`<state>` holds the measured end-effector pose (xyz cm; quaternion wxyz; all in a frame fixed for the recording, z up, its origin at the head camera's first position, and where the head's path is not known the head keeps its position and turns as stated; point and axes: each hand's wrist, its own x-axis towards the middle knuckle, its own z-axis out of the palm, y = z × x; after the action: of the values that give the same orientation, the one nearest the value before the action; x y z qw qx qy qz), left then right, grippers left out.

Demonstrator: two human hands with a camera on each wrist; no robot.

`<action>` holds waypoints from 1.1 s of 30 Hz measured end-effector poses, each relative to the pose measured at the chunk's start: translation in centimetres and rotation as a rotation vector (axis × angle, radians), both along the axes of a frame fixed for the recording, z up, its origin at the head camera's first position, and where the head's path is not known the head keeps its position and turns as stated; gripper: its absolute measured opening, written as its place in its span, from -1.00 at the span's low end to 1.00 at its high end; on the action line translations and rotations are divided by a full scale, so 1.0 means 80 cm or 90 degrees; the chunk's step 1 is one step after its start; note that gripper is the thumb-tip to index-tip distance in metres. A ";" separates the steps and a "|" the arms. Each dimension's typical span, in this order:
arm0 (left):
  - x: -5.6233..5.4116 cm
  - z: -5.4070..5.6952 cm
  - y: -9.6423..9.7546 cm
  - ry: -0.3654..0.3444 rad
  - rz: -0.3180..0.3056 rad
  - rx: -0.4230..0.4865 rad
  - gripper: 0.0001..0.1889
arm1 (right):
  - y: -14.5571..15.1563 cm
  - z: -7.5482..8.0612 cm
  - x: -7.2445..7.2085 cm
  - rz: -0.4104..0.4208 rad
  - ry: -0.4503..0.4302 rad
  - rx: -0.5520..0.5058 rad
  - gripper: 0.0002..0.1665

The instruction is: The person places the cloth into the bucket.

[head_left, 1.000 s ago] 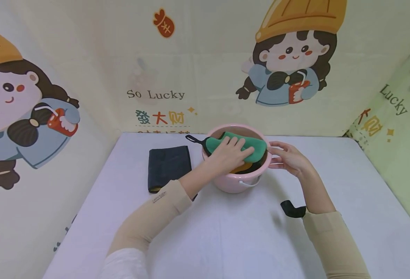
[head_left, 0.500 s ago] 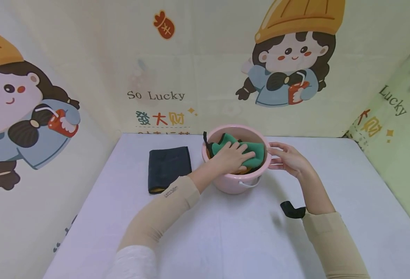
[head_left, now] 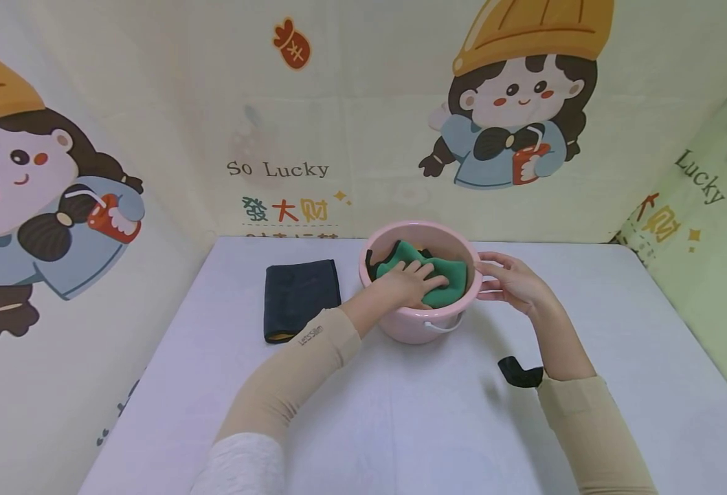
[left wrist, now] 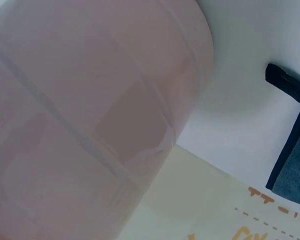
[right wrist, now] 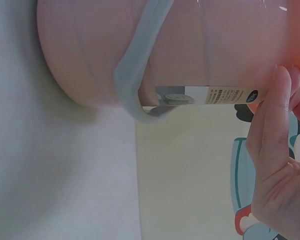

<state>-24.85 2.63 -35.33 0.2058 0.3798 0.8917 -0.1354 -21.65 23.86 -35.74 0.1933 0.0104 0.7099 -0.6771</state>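
A pink bucket (head_left: 413,326) with a pale handle (head_left: 444,324) stands upright on the table. Inside it lies a green cloth (head_left: 453,275) with black edging, bunched below the rim. My left hand (head_left: 405,283) reaches over the near rim and presses down on this cloth, its fingers spread. On the right side of the bucket, my right hand (head_left: 512,280) rests with straight fingers against the outer wall near the rim. The right wrist view shows those fingers (right wrist: 276,112) beside a printed label (right wrist: 210,95). In the left wrist view the bucket wall fills much of the picture; the left hand is hidden.
A folded dark navy cloth (head_left: 302,295) lies on the white table (head_left: 388,426), left of the bucket. A black strap (head_left: 518,373) juts from the right forearm. Behind the table hangs a printed cream curtain (head_left: 363,137).
My left hand has pushed the green cloth deeper into the bucket, and its black loop has come inside the rim. The right hand has stayed in place.
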 end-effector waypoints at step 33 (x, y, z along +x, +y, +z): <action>-0.009 0.013 -0.143 0.444 0.185 0.410 -0.43 | 0.001 -0.004 -0.004 -0.009 -0.007 -0.007 -0.30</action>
<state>-25.57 -8.81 -34.33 -0.2156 0.2278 0.9478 0.0581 -21.93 23.91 -36.07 0.1922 0.0180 0.7049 -0.6825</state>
